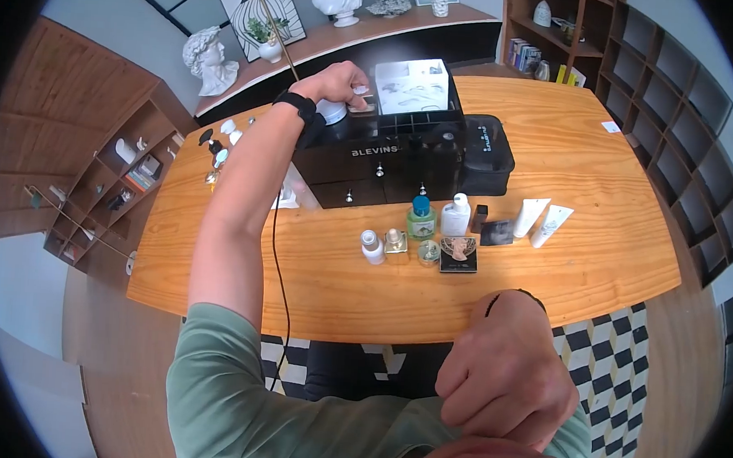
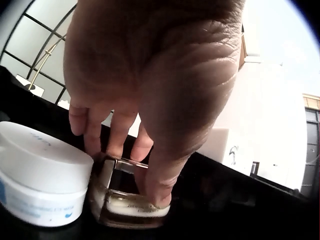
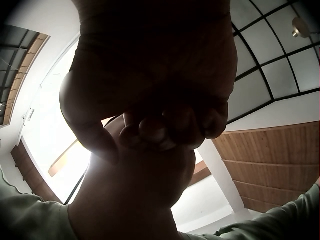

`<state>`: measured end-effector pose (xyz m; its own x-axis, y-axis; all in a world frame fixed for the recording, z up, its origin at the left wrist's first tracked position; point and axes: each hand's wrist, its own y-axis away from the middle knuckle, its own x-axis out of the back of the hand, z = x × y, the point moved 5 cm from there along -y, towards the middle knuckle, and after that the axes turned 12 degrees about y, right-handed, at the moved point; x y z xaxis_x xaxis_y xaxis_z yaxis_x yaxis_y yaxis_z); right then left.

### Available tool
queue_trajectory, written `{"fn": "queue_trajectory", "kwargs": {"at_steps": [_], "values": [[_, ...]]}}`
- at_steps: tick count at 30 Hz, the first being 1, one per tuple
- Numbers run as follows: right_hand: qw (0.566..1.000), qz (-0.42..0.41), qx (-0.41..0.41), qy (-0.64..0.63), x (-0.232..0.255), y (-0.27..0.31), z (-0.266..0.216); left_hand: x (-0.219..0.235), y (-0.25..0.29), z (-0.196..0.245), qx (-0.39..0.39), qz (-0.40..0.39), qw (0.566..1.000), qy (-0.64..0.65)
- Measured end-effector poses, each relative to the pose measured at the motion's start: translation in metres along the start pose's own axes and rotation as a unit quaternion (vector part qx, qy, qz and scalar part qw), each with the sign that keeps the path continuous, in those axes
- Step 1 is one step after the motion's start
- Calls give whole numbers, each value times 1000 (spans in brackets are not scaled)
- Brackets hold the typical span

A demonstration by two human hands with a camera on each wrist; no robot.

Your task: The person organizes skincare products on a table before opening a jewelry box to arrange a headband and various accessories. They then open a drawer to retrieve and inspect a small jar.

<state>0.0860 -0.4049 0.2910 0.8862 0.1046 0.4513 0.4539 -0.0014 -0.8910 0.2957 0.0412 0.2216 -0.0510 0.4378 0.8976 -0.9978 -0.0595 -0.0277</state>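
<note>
My left hand [image 1: 335, 83] reaches over the top of a black cosmetics organizer [image 1: 320, 166]. Its thumb and fingers pinch a square, clear-walled cosmetic jar [image 2: 132, 217] from front and back, as the left wrist view shows. A round white jar [image 2: 42, 170] with a lid stands right beside that one. In the head view, my right hand [image 1: 504, 380] is raised in front of the chest, away from the table. The right wrist view has its fingers [image 3: 182, 125] curled in below the chin, with nothing visible in them.
On the wooden table [image 1: 596, 176], a green bottle [image 1: 421, 222], a white bottle [image 1: 455, 216], two white tubes [image 1: 531, 215] and a black compact [image 1: 459, 256] stand before the organizer. A black case [image 1: 487, 157] sits at its right. A cable [image 1: 279, 266] hangs over the front edge.
</note>
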Motion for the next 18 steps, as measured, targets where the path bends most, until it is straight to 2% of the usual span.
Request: {"fn": "queue_trajectory", "kwargs": {"at_steps": [11, 15, 18], "values": [[1000, 4, -5, 0, -3, 3, -2, -3, 2, -2, -1, -2, 1000, 11], [1000, -12, -15, 22, -6, 2, 0, -4, 1, 1, 7, -20, 1000, -5], [999, -23, -16, 24, -6, 2, -1, -3, 1, -3, -1, -4, 1000, 12]]}}
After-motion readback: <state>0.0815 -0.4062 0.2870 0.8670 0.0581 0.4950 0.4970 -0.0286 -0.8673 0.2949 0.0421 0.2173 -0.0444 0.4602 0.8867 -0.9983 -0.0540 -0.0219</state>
